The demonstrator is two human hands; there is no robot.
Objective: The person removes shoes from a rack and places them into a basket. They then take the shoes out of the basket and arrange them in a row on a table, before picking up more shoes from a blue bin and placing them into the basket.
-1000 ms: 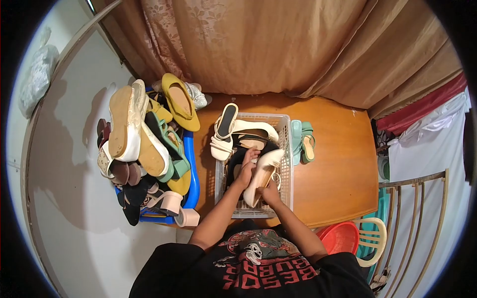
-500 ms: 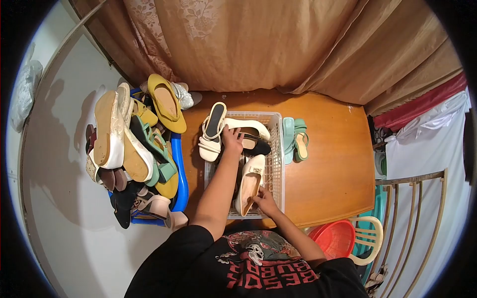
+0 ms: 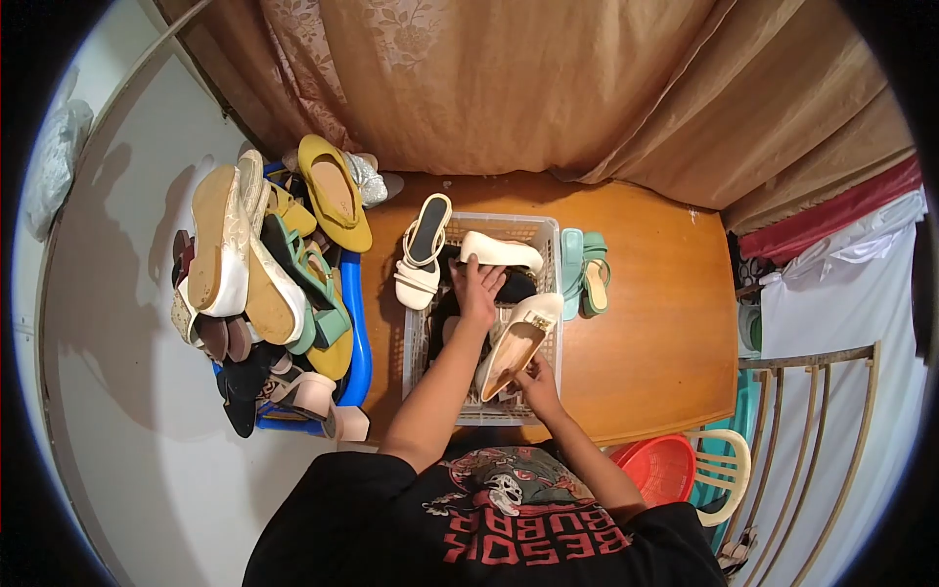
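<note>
My right hand [image 3: 536, 383] is closed on the heel end of a cream slip-on shoe [image 3: 524, 338] with a small metal ornament on its toe. That shoe is tilted above a clear plastic basket [image 3: 556, 364]. At the basket's far side my left hand [image 3: 476, 291] grips a white shoe [image 3: 501, 251], which lies tipped on its side. Just below it a black shoe [image 3: 516, 287] shows in part. A white strappy sandal [image 3: 419, 277] rests across the basket's left rim. Other dark shoes inside the basket are partly hidden by my left arm.
On the left, a blue-framed rack or chair [image 3: 358, 333] bears a high pile of shoes, including a mustard flat [image 3: 335, 191]. Green sandals [image 3: 593, 279] stand on the wooden table [image 3: 655, 333] right of the basket. A red basket [image 3: 657, 472] sits by a cream chair [image 3: 726, 474].
The cream shoe has risen and moved right in my right hand, its toe turning rightward. Under my left hand the white shoe has rolled, so its side shows instead of its inside.
</note>
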